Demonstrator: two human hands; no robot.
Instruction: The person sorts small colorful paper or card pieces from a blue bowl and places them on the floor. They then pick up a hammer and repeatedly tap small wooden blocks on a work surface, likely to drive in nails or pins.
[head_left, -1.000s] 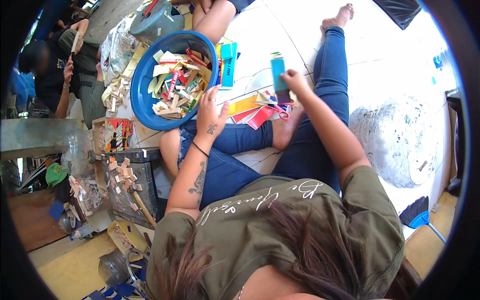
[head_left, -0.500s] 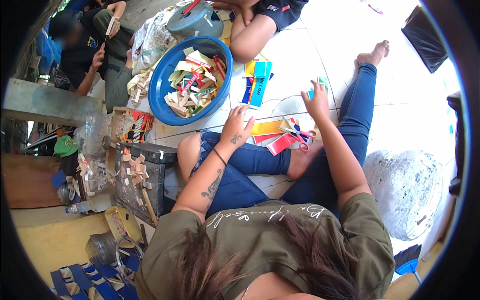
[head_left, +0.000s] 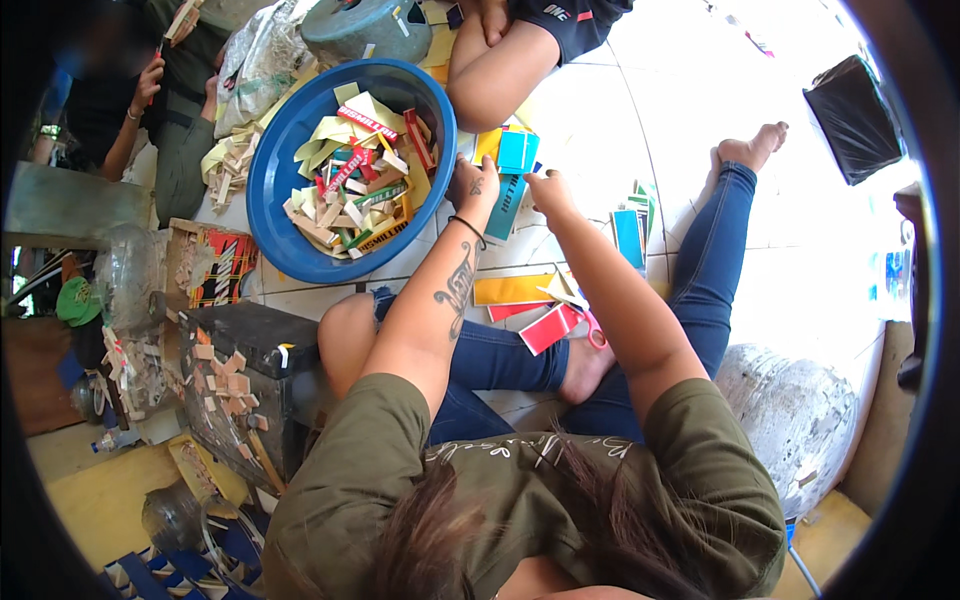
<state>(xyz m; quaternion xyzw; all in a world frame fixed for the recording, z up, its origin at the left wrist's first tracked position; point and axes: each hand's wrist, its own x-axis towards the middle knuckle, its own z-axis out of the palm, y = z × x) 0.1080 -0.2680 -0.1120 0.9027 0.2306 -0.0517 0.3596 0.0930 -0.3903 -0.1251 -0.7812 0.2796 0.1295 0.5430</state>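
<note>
Blue tub point(head_left: 448, 150) nr L hand point(head_left: 472, 187), R hand point(head_left: 549, 192) by strip's point(head_left: 507, 208) edge, tiles point(head_left: 690, 105) rt

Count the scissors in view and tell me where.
1: the pink-handled scissors, by a bare foot, at the end of the yellow strip, below the right hand. Others may be hidden.

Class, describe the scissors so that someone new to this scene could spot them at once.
Find the big blue basin, then go right and down to the coloured strips beside the wearer's nearer bare foot. The scissors lie at these strips' right end; their looped, pinkish-red handles set them apart from the flat, straight-edged strips.
</note>
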